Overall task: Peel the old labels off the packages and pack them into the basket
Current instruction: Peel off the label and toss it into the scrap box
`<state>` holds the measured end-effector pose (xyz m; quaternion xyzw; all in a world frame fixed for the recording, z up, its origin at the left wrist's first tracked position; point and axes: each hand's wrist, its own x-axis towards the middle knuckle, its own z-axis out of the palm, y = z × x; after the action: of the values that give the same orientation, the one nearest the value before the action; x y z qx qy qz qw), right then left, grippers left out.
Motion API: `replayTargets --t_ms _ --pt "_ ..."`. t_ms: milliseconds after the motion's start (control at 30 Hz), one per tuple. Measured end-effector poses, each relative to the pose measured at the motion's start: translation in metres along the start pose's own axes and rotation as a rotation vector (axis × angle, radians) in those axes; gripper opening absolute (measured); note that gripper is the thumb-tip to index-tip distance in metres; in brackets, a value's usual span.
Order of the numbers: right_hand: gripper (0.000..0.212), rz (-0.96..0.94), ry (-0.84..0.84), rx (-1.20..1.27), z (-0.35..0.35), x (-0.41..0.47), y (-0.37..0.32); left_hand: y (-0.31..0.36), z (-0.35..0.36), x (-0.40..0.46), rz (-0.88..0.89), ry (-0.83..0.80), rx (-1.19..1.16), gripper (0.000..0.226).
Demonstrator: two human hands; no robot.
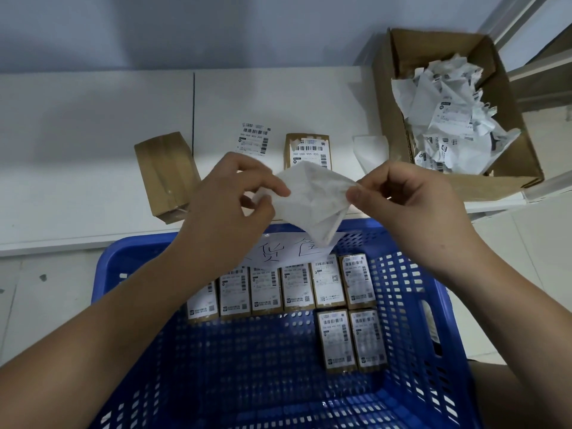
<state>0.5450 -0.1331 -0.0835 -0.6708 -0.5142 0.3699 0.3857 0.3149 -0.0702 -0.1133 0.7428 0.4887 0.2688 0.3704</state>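
Observation:
A crumpled white peeled label (312,201) hangs in the air above the table's front edge. My left hand (235,199) pinches its left side and my right hand (402,199) pinches its right corner. Behind it on the white table (77,187) lies a brown package with a barcode label (308,150), partly hidden by the paper. A bare brown package (165,176) lies further left. A loose barcode label (253,139) lies flat on the table. Below my hands, the blue plastic basket (411,305) holds several labelled packages (297,286) in two rows.
A cardboard box (399,57) at the back right is full of crumpled peeled labels (448,116). A translucent backing sheet (370,150) lies beside it. A handwritten paper sign (297,249) hangs on the basket's far wall. A pale wall runs behind the table.

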Motion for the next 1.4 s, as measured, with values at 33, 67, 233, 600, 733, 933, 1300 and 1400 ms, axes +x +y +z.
replayTargets --t_ms 33,67,233,600,733,933,1300,1400 --pt "0.009 -0.017 -0.017 -0.029 0.0 0.0 0.0 0.002 -0.001 -0.001 0.03 -0.049 0.018 0.036" --pt "0.01 -0.028 -0.036 -0.065 0.001 -0.001 0.001 0.003 -0.001 -0.002 0.061 -0.101 0.029 0.039" --pt "0.007 -0.093 -0.08 -0.223 0.01 -0.006 0.004 0.005 0.003 -0.008 0.078 -0.259 0.084 0.026" --pt "0.01 0.032 -0.054 -0.127 0.01 -0.003 0.003 -0.002 0.011 -0.007 -0.148 -0.066 -0.071 0.032" --pt "0.012 0.094 -0.033 -0.042 0.004 -0.001 0.001 0.0 0.011 -0.005 -0.159 -0.053 -0.056 0.033" --pt "0.014 0.142 0.036 0.061 -0.005 -0.002 -0.003 -0.006 0.0 0.006 -0.238 0.008 -0.147 0.025" --pt "0.012 0.245 0.113 0.221 -0.02 -0.004 -0.005 -0.015 0.001 0.015 -0.289 0.106 -0.078 0.017" --pt "0.009 0.275 0.141 0.271 -0.025 -0.004 -0.005 -0.018 0.002 0.017 -0.298 0.146 -0.058 0.016"
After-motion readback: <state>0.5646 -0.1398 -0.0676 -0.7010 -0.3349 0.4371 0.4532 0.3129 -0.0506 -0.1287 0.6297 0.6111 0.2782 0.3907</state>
